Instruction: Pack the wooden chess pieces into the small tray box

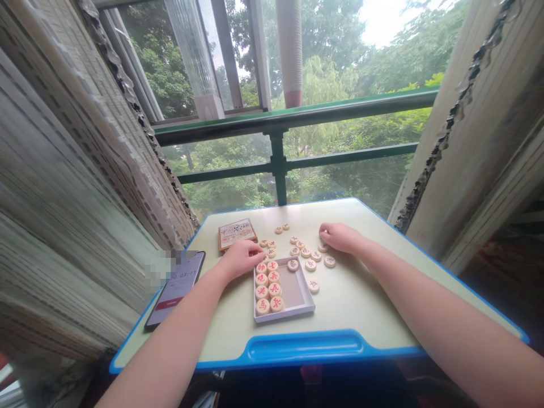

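Observation:
A shallow white box holds two columns of Chinese chess pieces with red characters, such as one red piece at its near left. One dark-marked piece lies in its upper right part. At the box's far left corner, my left hand is closed, with the pale edge of a Chinese chess piece showing at its fingertips. My right hand has its fingers bent together, just beyond a loose piece; whatever its fingertips hold is hidden. More dark-marked pieces lie scattered between the hands.
The Chinese chess lid lies behind my left hand. A phone showing a timer rests by the table's left edge. The pale table has a blue rim and front recess. Curtains hang at both sides, with a green railing beyond.

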`<state>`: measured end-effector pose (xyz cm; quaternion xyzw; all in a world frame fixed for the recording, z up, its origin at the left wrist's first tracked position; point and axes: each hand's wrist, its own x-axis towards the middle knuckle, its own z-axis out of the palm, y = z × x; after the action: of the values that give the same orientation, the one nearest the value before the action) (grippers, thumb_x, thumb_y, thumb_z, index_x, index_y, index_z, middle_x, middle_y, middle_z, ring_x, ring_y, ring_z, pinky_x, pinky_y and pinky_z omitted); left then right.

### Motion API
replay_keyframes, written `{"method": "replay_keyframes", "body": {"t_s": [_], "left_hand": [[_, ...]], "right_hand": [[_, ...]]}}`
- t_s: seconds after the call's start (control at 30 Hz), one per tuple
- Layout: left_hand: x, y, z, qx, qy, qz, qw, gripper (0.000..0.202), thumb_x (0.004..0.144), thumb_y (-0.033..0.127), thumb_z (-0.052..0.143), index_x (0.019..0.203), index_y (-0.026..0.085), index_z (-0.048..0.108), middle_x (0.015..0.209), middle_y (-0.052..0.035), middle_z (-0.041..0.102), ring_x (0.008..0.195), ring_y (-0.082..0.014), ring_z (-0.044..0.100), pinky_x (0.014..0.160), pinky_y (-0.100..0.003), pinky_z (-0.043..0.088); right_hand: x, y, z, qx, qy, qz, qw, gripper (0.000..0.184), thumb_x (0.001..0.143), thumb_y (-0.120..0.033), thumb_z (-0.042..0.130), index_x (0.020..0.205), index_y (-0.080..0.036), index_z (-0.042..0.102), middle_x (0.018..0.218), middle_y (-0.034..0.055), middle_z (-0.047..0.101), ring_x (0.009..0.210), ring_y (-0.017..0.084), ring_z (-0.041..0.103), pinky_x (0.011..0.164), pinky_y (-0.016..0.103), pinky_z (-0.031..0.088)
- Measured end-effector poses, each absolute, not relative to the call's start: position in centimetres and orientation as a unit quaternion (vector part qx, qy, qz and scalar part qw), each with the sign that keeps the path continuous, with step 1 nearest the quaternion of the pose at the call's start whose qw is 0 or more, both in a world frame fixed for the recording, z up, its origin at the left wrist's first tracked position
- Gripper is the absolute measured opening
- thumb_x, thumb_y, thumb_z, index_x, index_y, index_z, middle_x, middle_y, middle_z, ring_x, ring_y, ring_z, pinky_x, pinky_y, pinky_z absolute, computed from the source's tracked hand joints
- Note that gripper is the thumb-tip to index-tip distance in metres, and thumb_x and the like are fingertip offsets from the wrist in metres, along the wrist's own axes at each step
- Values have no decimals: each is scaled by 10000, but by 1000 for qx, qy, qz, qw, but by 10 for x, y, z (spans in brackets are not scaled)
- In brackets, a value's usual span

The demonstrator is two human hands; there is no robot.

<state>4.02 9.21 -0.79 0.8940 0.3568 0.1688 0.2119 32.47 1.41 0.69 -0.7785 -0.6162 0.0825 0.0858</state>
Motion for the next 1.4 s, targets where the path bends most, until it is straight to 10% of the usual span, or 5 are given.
{"method": "replay_keyframes", "body": {"t_s": [1.4], "left_hand": [[37,104,-13,827,384,185,366,315,684,433,590,820,154,647,796,-35,662,733,-168,586,651,-270,441]], "right_hand": [[327,14,6,-773,-621,86,99,309,818,-260,379,973,-205,641,980,70,671,843,201,582,659,264,396]]}}
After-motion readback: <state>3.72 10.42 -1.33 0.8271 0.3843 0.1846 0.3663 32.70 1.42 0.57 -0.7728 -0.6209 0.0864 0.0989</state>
